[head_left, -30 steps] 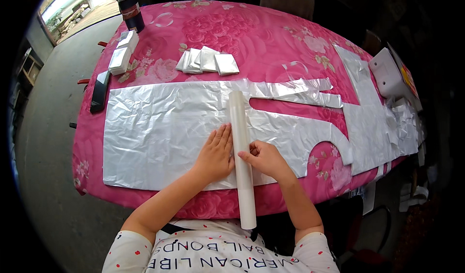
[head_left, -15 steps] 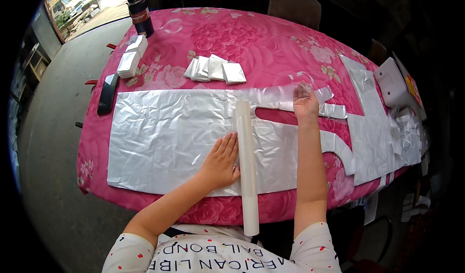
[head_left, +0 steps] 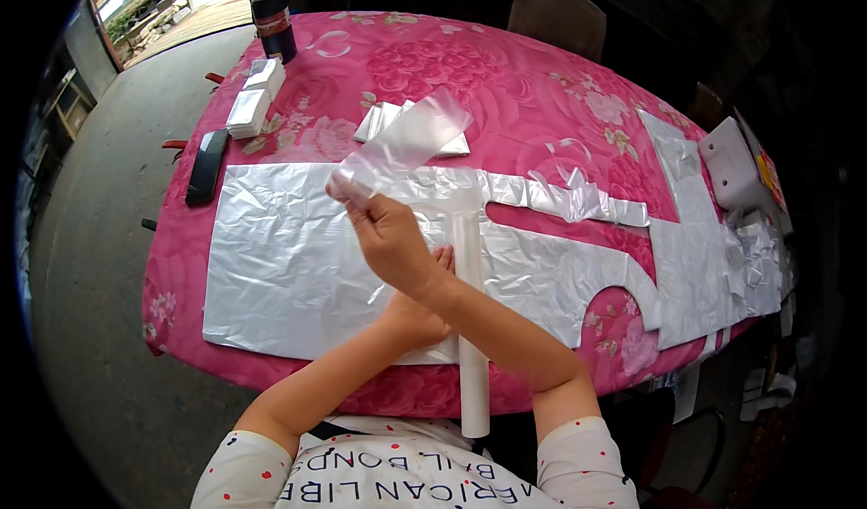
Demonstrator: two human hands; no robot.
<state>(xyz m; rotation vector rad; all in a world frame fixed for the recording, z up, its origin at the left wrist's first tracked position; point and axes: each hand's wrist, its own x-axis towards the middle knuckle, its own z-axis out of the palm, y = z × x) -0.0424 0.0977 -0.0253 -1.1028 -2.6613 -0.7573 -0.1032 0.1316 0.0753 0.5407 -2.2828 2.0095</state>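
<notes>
Silvery, creased plastic forms the wide sheet [head_left: 271, 256] spread over the desk [head_left: 515, 80], which wears a pink, rose-patterned cloth. Across that sheet lies a long, pale tube [head_left: 467, 247], its near end jutting past the desk's edge toward the person's shirt [head_left: 397, 473]. Left of the tube, the left hand [head_left: 417, 319] rests on the sheet with its fingers extended, partly hidden under the right forearm; whether it touches the tube I cannot tell. Also to the left of the tube, but raised above the sheet, the right hand [head_left: 388, 238] pinches one end of a clear plastic strip [head_left: 420, 134], which slants up and away past the tube's far end. Behind the strip, beyond the tube, sit folded packets [head_left: 372, 127]. Further left of the tube are a dark phone [head_left: 207, 168], white stacks [head_left: 247, 113] and, farthest off, a dark bottle [head_left: 273, 21]. To the right of the tube, the sheet narrows around a curved cut-out; well beyond come a second sheet [head_left: 691, 274], a crumpled plastic heap [head_left: 759, 256] and a white box [head_left: 736, 161].
</notes>
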